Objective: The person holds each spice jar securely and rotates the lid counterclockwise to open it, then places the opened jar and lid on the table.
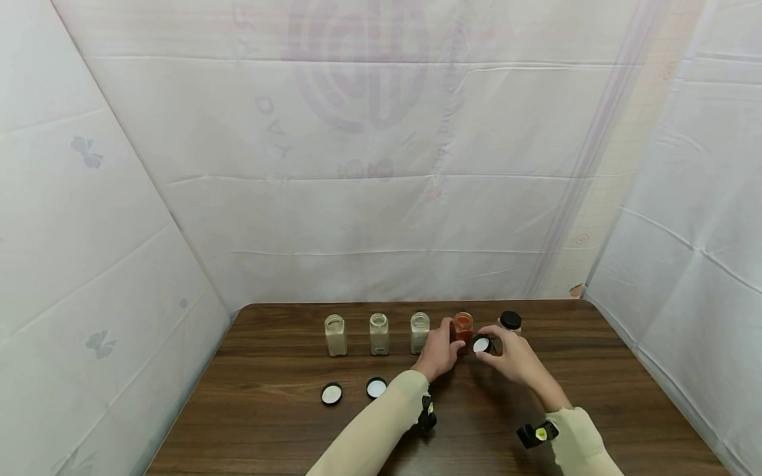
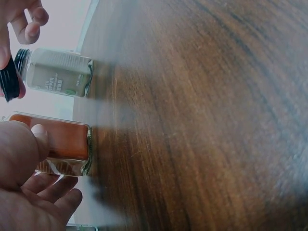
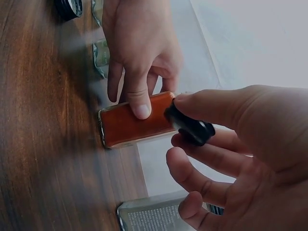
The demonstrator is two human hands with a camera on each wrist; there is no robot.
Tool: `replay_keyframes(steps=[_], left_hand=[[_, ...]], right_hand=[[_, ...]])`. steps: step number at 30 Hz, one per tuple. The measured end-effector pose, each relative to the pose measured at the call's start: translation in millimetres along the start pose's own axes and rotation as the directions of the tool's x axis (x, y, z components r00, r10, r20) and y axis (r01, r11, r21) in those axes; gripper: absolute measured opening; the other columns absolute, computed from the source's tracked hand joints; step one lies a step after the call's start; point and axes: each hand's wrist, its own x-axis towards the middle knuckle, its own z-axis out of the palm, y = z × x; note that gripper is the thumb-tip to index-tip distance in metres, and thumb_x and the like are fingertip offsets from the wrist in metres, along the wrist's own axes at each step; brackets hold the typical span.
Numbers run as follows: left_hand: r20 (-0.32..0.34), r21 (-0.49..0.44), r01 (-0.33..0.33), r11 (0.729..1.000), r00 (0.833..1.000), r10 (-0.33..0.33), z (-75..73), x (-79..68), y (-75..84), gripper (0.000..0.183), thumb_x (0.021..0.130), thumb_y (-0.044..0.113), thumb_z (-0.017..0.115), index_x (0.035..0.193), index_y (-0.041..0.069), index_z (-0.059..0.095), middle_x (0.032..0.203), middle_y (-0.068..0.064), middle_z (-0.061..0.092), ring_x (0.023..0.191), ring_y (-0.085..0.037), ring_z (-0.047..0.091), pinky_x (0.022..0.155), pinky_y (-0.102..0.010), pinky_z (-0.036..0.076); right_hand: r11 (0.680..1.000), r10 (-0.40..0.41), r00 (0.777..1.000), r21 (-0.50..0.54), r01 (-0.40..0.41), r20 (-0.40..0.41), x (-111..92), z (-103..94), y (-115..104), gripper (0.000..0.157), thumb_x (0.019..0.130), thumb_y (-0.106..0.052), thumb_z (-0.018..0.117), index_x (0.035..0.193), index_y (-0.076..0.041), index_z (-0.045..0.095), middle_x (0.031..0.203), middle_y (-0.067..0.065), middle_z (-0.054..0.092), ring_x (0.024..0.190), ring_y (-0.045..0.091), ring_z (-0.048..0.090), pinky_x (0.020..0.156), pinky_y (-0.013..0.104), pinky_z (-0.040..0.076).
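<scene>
A glass spice jar of red-orange powder (image 1: 463, 325) stands uncapped on the table, and my left hand (image 1: 438, 350) grips it from the left side. In the left wrist view the thumb lies across the jar's face, with the other fingers behind it. My right hand (image 1: 513, 358) pinches a black lid (image 1: 481, 344) between thumb and fingers, its white inside showing, just right of the jar's mouth. The right wrist view shows the lid (image 3: 192, 126) close to the jar's open end; whether they touch I cannot tell. Behind the right hand stands a black-capped jar (image 2: 57, 72) labelled black pepper.
Left of the hands stand three uncapped glass jars in a row: one far left (image 1: 336, 336), one in the middle (image 1: 379, 334) and one nearest (image 1: 419, 332). Two black lids, one left (image 1: 331, 395) and one beside the left sleeve (image 1: 376, 388), lie white side up on the wooden table (image 1: 268, 423).
</scene>
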Motion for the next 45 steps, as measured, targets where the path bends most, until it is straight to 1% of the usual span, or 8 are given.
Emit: replay_keyframes(steps=[6, 13, 16, 19, 23, 30, 37, 45], left_hand=[[0.032, -0.007, 0.063, 0.998, 0.997, -0.063, -0.7, -0.3, 2.1, 0.042, 0.103, 0.022, 0.064, 0.138, 0.005, 0.047, 0.112, -0.015, 0.07, 0.1, -0.026, 0.07, 0.083, -0.039, 0.057], [0.036, -0.007, 0.073, 0.997, 0.997, -0.072, -1.3, 0.8, 3.0, 0.043, 0.104, 0.022, 0.064, 0.139, 0.006, 0.047, 0.116, -0.016, 0.069, 0.104, -0.028, 0.07, 0.086, -0.04, 0.057], [0.034, -0.011, 0.066, 0.998, 0.997, -0.066, -1.7, 0.7, 3.0, 0.041, 0.104, 0.022, 0.063, 0.138, 0.005, 0.047, 0.115, -0.015, 0.07, 0.103, -0.027, 0.07, 0.086, -0.04, 0.057], [0.03, -0.011, 0.056, 0.998, 0.998, -0.055, -0.8, 0.6, 2.0, 0.04, 0.104, 0.022, 0.064, 0.136, 0.005, 0.048, 0.113, -0.014, 0.071, 0.102, -0.026, 0.07, 0.086, -0.039, 0.057], [0.017, -0.005, 0.029, 1.0, 0.999, -0.029, -0.7, 0.1, 1.3, 0.037, 0.103, 0.02, 0.064, 0.133, 0.005, 0.049, 0.108, -0.013, 0.071, 0.097, -0.025, 0.07, 0.082, -0.038, 0.057], [0.027, -0.004, 0.039, 0.999, 0.999, -0.039, -3.0, -0.1, 3.6, 0.039, 0.103, 0.02, 0.064, 0.135, 0.004, 0.048, 0.106, -0.014, 0.071, 0.093, -0.023, 0.071, 0.078, -0.035, 0.057], [0.035, -0.007, 0.061, 0.998, 0.998, -0.06, -3.3, -0.6, 5.0, 0.04, 0.103, 0.019, 0.064, 0.137, 0.004, 0.048, 0.108, -0.013, 0.072, 0.095, -0.023, 0.071, 0.08, -0.035, 0.057], [0.033, -0.018, 0.071, 0.997, 0.997, -0.071, -2.6, 0.4, 4.0, 0.042, 0.103, 0.02, 0.065, 0.138, 0.005, 0.048, 0.106, -0.012, 0.072, 0.094, -0.022, 0.071, 0.079, -0.035, 0.057]], right_hand=[[0.998, 0.039, 0.999, 0.045, -0.04, 0.017, -3, -0.3, -1, 0.036, 0.089, -0.014, 0.081, 0.119, -0.004, 0.063, 0.117, 0.017, 0.072, 0.113, 0.039, 0.066, 0.088, 0.057, 0.053], [0.997, 0.045, 0.999, 0.059, -0.047, 0.031, -6, -0.2, -1, 0.036, 0.089, -0.016, 0.081, 0.118, -0.005, 0.062, 0.118, 0.017, 0.071, 0.115, 0.039, 0.066, 0.088, 0.057, 0.053], [0.998, 0.033, 0.999, 0.047, -0.035, 0.031, -5, 0.6, -1, 0.036, 0.088, -0.016, 0.082, 0.118, -0.005, 0.064, 0.114, 0.012, 0.071, 0.1, 0.033, 0.067, 0.081, 0.048, 0.054], [0.999, 0.022, 0.999, 0.039, -0.024, 0.038, -5, 1.6, -2, 0.037, 0.088, -0.016, 0.083, 0.119, -0.005, 0.067, 0.109, 0.008, 0.068, 0.084, 0.025, 0.06, 0.071, 0.036, 0.049], [0.999, 0.026, 0.998, 0.041, -0.028, 0.05, -5, 2.4, -3, 0.038, 0.087, -0.013, 0.084, 0.12, -0.003, 0.068, 0.107, 0.008, 0.066, 0.078, 0.02, 0.053, 0.066, 0.031, 0.045], [0.999, 0.044, 0.994, 0.019, -0.046, 0.097, -6, 5.7, -4, 0.039, 0.085, -0.014, 0.085, 0.12, -0.005, 0.069, 0.115, 0.01, 0.069, 0.08, 0.016, 0.055, 0.071, 0.036, 0.049], [0.999, 0.046, 0.99, -0.003, -0.046, 0.133, -7, 14.1, -4, 0.037, 0.082, -0.013, 0.088, 0.115, -0.008, 0.071, 0.11, 0.005, 0.071, 0.099, 0.023, 0.067, 0.08, 0.044, 0.055], [0.997, 0.078, 0.983, -0.03, -0.074, 0.168, -8, 21.9, -8, 0.037, 0.079, -0.017, 0.091, 0.11, -0.012, 0.071, 0.105, 0.002, 0.071, 0.097, 0.022, 0.067, 0.08, 0.046, 0.055]])
